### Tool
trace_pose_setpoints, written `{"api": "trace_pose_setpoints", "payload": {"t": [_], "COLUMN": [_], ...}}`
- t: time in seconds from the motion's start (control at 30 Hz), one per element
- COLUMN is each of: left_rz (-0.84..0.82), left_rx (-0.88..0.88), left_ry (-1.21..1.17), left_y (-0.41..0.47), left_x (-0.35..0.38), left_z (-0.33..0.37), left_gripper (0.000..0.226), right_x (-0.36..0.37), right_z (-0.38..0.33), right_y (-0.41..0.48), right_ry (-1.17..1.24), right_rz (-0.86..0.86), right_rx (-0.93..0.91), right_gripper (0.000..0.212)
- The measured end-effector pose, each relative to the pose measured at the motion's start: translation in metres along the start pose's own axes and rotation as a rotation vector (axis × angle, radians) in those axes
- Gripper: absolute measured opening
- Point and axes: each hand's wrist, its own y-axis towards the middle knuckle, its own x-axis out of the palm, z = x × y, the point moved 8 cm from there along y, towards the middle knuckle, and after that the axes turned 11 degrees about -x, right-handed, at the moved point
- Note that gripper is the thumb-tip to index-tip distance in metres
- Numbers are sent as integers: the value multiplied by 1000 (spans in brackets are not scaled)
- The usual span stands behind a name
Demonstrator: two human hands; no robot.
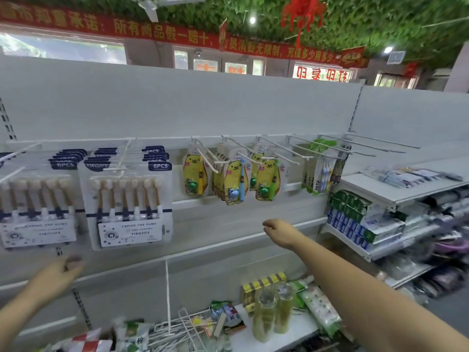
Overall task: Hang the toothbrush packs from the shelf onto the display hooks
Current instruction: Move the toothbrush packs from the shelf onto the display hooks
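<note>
White six-piece toothbrush packs point(129, 199) are hanging at left and yellow bear-shaped toothbrush packs point(236, 179) midway. Bare white wire hooks point(368, 146) are standing unfilled at right, so I am judging that work remains. My right grip point(278, 229) is reaching out loosely curled and empty. My left grip point(63, 270) is too blurred to tell.

Place: a shop, seen along a retail aisle.
Fixtures: white back panel point(228, 102) across the middle, carrying a rail of wire display hooks point(291, 148); tiered shelves point(396, 196) at the right.
Goods: identical toothbrush packs point(129, 199) hanging in rows at the left, yellow bear-printed packs point(236, 181) at centre, stacked boxes point(355, 219) at the right.
Signage: red banner point(177, 34) with Chinese characters along the top.
Ceiling: leafy green covering point(355, 16), red hanging ornament point(304, 13).
</note>
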Motion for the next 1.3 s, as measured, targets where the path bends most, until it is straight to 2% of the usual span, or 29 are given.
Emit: {"api": "trace_pose_setpoints", "payload": {"t": [0.07, 0.2, 0.33, 0.53, 0.67, 0.73, 0.77, 0.9, 1.07, 1.13, 1.23, 1.3], "left_rz": [12, -188, -265, -340, -302, -268, -255, -263, -257, -276, -315, -321], "left_rx": [127, 263, 437, 682, 868, 960, 984, 1019, 1058, 1072, 1060, 1051], "left_ry": [136, 379, 428, 451, 482, 501, 528, 611, 568, 530, 505, 496], "left_y": [-66, -129, -207, -357, -441, -472, -483, -512, -510, -501, -485, -476], "left_x": [12, 89, 170, 278, 326, 344, 355, 396, 451, 476, 512, 531], "left_z": [81, 190, 315, 513, 618, 659, 676, 735, 814, 846, 895, 928], "left_gripper": [51, 43, 41, 71, 79, 95, 99, 100, 112, 117, 95, 88], "right_x": [-18, -72, -134, -222, -261, -278, -285, -318, -358, -375, -400, -419], "right_z": [25, 89, 159, 248, 299, 322, 335, 390, 462, 488, 524, 548], "right_y": [-24, -91, -177, -302, -361, -384, -393, -409, -402, -390, -364, -346], "right_ry": [-94, -283, -350, -321, -293, -281, -276, -265, -263, -248, -242, -253], "right_rz": [-39, -50, -10, 74, 81, 79, 84, 155, 180, 190, 175, 187], "right_rx": [19, 87, 160, 260, 300, 328, 344, 384, 451, 452, 464, 474], "right_gripper": [47, 61, 69, 81, 87, 98, 101, 85, 86, 80, 76, 76]}}
